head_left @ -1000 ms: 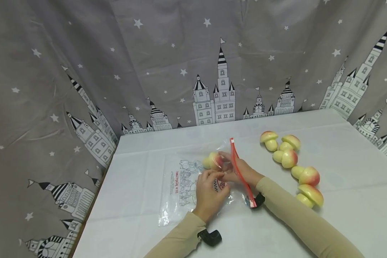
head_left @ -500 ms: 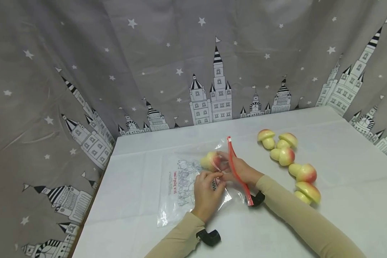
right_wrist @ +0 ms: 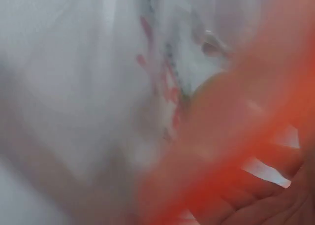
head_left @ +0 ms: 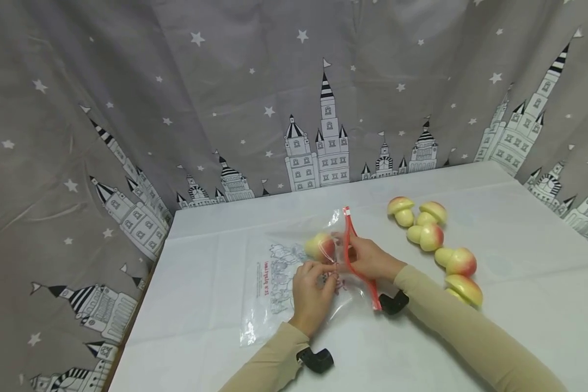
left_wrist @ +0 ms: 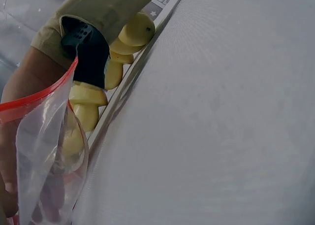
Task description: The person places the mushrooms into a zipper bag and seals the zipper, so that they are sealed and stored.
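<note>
A clear zip bag (head_left: pixel 259 321) with a red zipper edge lies on the white table, printed with drawings and red lettering. Inside it rests a yellow toy mushroom (head_left: pixel 317 246) with a reddish cap. My left hand (head_left: pixel 313 294) pinches the bag's film between thumb and fingers. The right hand (head_left: pixel 369 258) reaches through the bag's mouth, its fingers parted near the mushroom's cap and not wrapped round it. The red zipper (left_wrist: pixel 39 94) gapes beside the right hand (left_wrist: pixel 29 77) in the left wrist view. A blurred orange-red band crosses the right wrist view, over the palm (right_wrist: pixel 266 205).
To the right of the bag, several more toy mushrooms (head_left: pixel 430 236) lie in a slanting row, close to the right sleeve (head_left: pixel 451 310). A grey curtain (head_left: pixel 245 65) with castles and stars hangs behind the table (head_left: pixel 201 272).
The right hand has let go of the mushroom and drawn back slightly to the right, towards the bag's mouth. The mushroom stays inside. The left hand keeps its hold on the film.
</note>
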A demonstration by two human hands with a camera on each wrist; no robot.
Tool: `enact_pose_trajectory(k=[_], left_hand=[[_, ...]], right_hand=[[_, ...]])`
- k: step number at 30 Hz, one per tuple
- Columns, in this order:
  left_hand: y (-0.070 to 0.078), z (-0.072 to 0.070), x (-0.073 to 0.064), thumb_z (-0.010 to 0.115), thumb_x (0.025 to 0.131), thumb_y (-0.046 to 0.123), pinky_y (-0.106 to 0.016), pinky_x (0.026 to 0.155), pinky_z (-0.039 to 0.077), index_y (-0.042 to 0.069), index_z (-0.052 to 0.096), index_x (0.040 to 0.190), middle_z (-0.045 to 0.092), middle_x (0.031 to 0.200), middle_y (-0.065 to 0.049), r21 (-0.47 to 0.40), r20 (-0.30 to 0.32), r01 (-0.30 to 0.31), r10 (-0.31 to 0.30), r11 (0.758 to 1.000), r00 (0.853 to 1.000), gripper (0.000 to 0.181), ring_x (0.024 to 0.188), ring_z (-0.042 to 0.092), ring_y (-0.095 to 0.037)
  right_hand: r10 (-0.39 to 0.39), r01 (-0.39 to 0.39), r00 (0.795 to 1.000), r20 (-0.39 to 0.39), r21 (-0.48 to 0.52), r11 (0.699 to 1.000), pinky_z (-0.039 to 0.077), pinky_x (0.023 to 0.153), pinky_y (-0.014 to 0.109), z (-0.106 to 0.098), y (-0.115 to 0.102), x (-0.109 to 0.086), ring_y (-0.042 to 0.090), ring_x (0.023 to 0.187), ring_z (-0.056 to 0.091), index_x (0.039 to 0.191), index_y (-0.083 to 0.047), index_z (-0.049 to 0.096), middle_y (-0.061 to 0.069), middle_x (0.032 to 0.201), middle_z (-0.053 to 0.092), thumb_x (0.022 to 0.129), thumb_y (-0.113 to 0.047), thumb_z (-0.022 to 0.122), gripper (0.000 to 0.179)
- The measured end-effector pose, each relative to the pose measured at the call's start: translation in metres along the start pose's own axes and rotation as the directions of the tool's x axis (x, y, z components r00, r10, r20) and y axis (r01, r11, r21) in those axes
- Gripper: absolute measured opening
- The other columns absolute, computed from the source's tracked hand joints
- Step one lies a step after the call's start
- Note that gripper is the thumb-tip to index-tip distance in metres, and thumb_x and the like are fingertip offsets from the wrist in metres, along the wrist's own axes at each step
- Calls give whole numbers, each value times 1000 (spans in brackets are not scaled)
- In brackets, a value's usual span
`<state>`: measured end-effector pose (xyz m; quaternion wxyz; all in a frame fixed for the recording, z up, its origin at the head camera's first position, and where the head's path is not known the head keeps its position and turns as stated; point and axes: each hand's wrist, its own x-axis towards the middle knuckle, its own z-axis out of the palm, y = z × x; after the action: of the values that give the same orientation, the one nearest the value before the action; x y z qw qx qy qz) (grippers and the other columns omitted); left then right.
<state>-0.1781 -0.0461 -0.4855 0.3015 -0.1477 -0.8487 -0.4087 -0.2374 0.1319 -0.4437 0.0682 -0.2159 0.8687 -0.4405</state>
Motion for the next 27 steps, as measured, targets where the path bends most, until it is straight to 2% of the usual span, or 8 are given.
enact_pose_trajectory(k=[5, 10, 13, 16, 18, 20, 23, 27], left_hand=[[0, 0, 0, 78, 79, 9, -37, 80, 46, 12, 78, 91, 69, 87, -1, -5, 3, 17, -17, 1000, 1000, 13, 84, 61, -20], [1, 0, 1, 78, 81, 11, -36, 80, 45, 12, 78, 93, 69, 88, -1, -20, 23, 41, -41, 999, 999, 12, 84, 60, -19], [1, -1, 0, 77, 81, 11, -36, 81, 45, 12, 78, 94, 68, 89, 0, -21, 34, 55, -54, 998, 998, 12, 86, 60, -18], [1, -2, 0, 77, 82, 10, -36, 82, 45, 12, 77, 94, 68, 90, 0, -19, 42, 61, -60, 998, 997, 13, 86, 60, -18], [0, -3, 0, 77, 82, 10, -36, 82, 45, 12, 77, 94, 68, 90, 0, -20, 47, 64, -63, 998, 997, 13, 87, 60, -18], [0, -3, 0, 77, 82, 10, -35, 82, 45, 12, 77, 94, 68, 91, 0, -21, 49, 67, -66, 998, 997, 12, 87, 60, -18], [0, -3, 0, 77, 82, 10, -35, 82, 45, 12, 77, 94, 68, 91, 0, -24, 52, 73, -72, 997, 996, 12, 87, 60, -18], [0, -2, 0, 76, 82, 10, -35, 82, 45, 12, 77, 94, 68, 91, 0, -32, 54, 75, -73, 997, 996, 12, 87, 60, -17]], right_hand=[[-29, 26, 999, -30, -89, 996, 58, 95, 48, -25, -12, -16, 38, 112, 70, 143, 1, 52, 26, 136, 63, 87, -10, 72, 60], [-54, 31, 992, -113, -196, 980, 57, 94, 52, -63, -19, -51, 40, 110, 70, 139, 2, 57, 26, 135, 64, 90, -14, 73, 54], [-22, -12, 988, -156, -213, 977, 58, 93, 49, -85, -19, -75, 40, 110, 69, 138, 1, 58, 24, 132, 66, 91, -15, 73, 52], [19, -67, 980, -199, -237, 969, 60, 88, 39, -103, -13, -99, 36, 109, 70, 136, 1, 60, 22, 130, 67, 91, -17, 73, 50], [53, -110, 972, -229, -243, 964, 60, 84, 30, -111, -7, -114, 25, 106, 71, 135, -1, 61, 21, 130, 68, 92, -18, 73, 48], [78, -144, 964, -254, -253, 957, 58, 78, 23, -117, 1, -129, 8, 99, 70, 134, -1, 62, 21, 129, 68, 92, -19, 73, 46], [88, -165, 953, -290, -252, 954, 55, 73, 17, -121, 12, -148, -14, 91, 60, 132, -2, 64, 20, 123, 71, 92, -18, 74, 44], [45, -138, 933, -357, -240, 961, 53, 70, 12, -120, 25, -170, -20, 89, 58, 126, -3, 67, 4, 107, 77, 89, -12, 77, 40]])
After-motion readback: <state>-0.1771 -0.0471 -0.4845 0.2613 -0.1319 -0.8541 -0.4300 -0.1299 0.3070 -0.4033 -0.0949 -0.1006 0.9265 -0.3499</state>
